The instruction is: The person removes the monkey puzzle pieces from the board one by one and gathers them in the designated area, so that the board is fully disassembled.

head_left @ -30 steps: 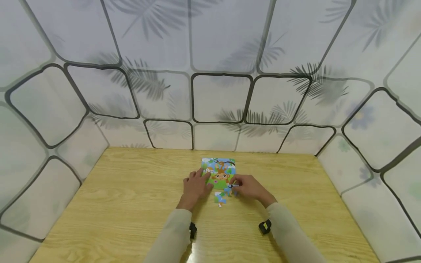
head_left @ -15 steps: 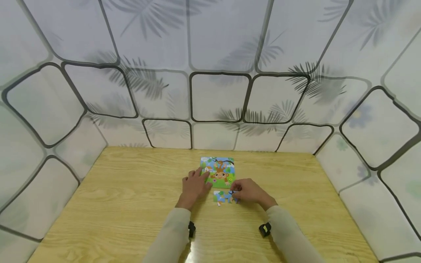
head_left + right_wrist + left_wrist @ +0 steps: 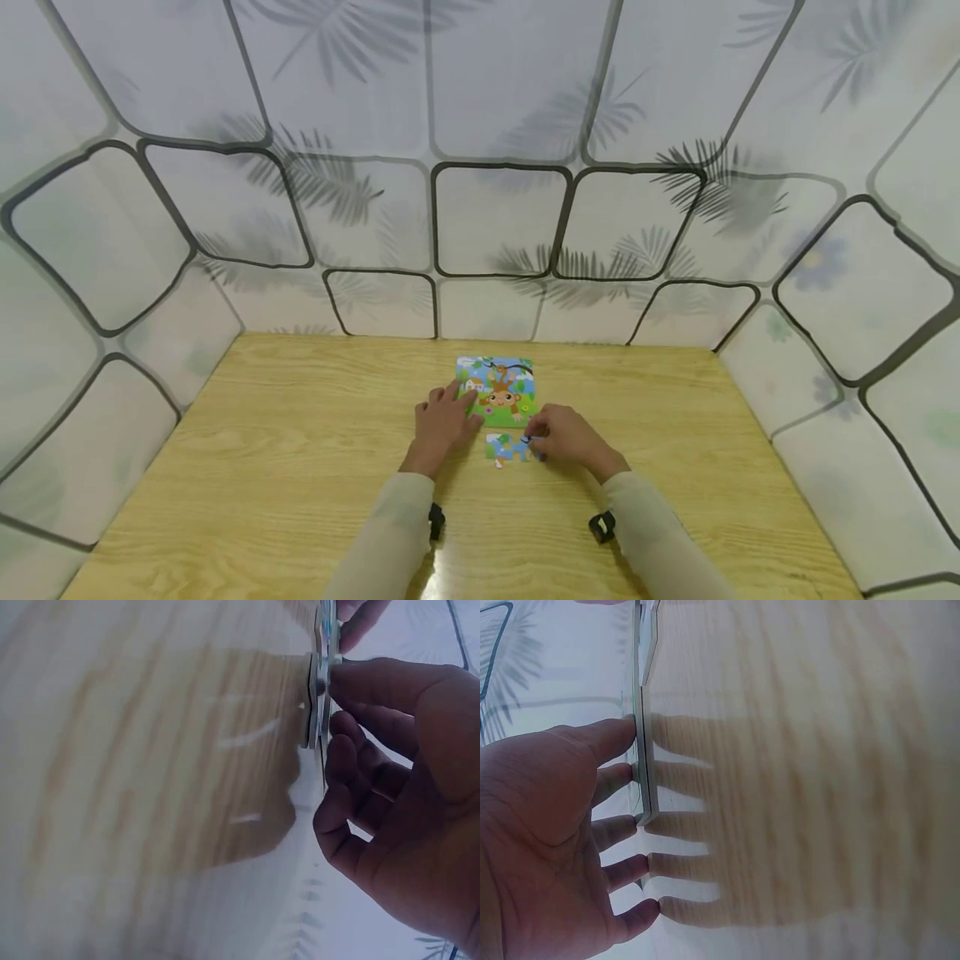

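Note:
A square picture board (image 3: 504, 417) showing a hanging monkey lies on the table. My left hand (image 3: 441, 423) rests at its left edge, fingers spread and the thumb along the lower left corner. In the left wrist view, the fingertips of that hand (image 3: 547, 825) meet the board's edge (image 3: 646, 750) and the tabletop. Just below the board is a blue and green jigsaw piece (image 3: 497, 445). Right beside it my right hand (image 3: 567, 433) pinches another jigsaw piece (image 3: 528, 454) between thumb and fingers, which partly hide it. The right wrist view shows this hand (image 3: 420, 780) from the side, its other fingers curled.
A light wooden table (image 3: 300, 467) spreads around both hands. Behind it and at both sides rises a pale patterned cloth wall (image 3: 495, 221). Small black devices (image 3: 602, 527) sit at both wrists.
My right hand has brought its jigsaw piece slightly down, from the board's lower edge to beside the loose piece. The left hand keeps its place at the board.

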{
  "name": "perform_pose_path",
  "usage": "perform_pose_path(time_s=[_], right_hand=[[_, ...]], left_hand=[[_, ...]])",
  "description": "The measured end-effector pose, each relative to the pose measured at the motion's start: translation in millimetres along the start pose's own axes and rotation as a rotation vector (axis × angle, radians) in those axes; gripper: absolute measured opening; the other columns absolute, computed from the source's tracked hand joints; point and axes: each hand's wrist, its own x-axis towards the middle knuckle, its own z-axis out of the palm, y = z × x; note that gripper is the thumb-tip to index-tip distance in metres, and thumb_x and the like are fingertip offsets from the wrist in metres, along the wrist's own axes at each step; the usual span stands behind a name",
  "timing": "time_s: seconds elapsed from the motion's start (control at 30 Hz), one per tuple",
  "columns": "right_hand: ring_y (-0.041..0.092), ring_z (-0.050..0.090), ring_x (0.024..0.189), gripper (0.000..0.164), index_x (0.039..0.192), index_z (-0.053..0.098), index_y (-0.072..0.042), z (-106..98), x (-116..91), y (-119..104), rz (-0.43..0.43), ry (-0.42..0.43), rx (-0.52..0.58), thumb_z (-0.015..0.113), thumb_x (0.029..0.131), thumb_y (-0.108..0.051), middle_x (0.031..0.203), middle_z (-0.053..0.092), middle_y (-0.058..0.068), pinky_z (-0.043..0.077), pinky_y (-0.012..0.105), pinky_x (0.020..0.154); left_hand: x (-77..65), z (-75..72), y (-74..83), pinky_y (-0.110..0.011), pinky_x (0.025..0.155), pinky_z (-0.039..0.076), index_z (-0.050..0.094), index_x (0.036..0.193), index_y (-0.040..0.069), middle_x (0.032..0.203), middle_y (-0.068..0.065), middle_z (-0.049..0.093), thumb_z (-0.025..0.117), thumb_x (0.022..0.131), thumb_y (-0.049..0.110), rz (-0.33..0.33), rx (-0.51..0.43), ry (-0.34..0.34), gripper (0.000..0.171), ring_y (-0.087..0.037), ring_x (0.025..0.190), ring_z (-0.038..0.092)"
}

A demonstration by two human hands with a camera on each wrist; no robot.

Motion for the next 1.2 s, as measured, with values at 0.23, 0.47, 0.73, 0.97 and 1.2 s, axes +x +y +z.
perform_pose_path(time_s=[0.23, 0.47, 0.73, 0.97, 1.2], right_hand=[[0.008, 0.053, 0.068, 0.020, 0.103, 0.071, -0.014, -1.9, 14.1, 4.8, -0.001, 0.119, -0.025, 0.059, 0.087, -0.010, 0.081, 0.060, -0.005, 0.045, 0.028, 0.062], [0.013, 0.057, 0.079, 0.028, 0.116, 0.067, -0.011, -7.1, 31.4, 5.6, 0.038, 0.153, 0.015, 0.059, 0.089, -0.008, 0.093, 0.061, 0.002, 0.048, 0.032, 0.067], [0.023, 0.059, 0.099, 0.033, 0.125, 0.064, -0.011, -10.7, 57.7, 8.3, 0.054, 0.120, -0.068, 0.056, 0.093, -0.011, 0.111, 0.060, 0.007, 0.051, 0.041, 0.084], [0.028, 0.054, 0.106, 0.034, 0.128, 0.062, -0.012, -8.2, 77.4, 9.0, 0.033, 0.081, -0.150, 0.057, 0.095, -0.016, 0.121, 0.054, 0.013, 0.048, 0.045, 0.090], [0.026, 0.050, 0.102, 0.034, 0.130, 0.062, -0.021, -7.4, 84.2, 4.3, 0.089, 0.044, -0.158, 0.057, 0.097, -0.022, 0.117, 0.049, 0.011, 0.047, 0.042, 0.081]], left_hand=[[-0.3, 1.7, -2.1, -0.062, 0.103, 0.036, 0.050, 0.142, 0.026, 0.155, -0.008, 0.035, 0.053, 0.097, 0.042, -0.008, -0.007, 0.005, 0.048, -0.038, 0.138, 0.036], [0.4, 2.3, -3.4, -0.061, 0.104, 0.035, 0.049, 0.142, 0.026, 0.155, -0.009, 0.034, 0.053, 0.097, 0.041, -0.017, -0.012, -0.004, 0.048, -0.038, 0.138, 0.036], [0.8, 2.3, -3.9, -0.061, 0.105, 0.035, 0.048, 0.143, 0.027, 0.156, -0.008, 0.033, 0.051, 0.097, 0.042, -0.018, -0.011, -0.007, 0.048, -0.038, 0.139, 0.035], [1.6, 2.5, -3.5, -0.062, 0.105, 0.035, 0.048, 0.143, 0.027, 0.156, -0.008, 0.034, 0.052, 0.097, 0.042, -0.018, -0.010, -0.008, 0.048, -0.038, 0.138, 0.035], [4.0, 1.7, -1.8, -0.062, 0.105, 0.035, 0.047, 0.143, 0.027, 0.157, -0.009, 0.032, 0.050, 0.097, 0.040, -0.016, -0.003, -0.022, 0.048, -0.039, 0.139, 0.034]])
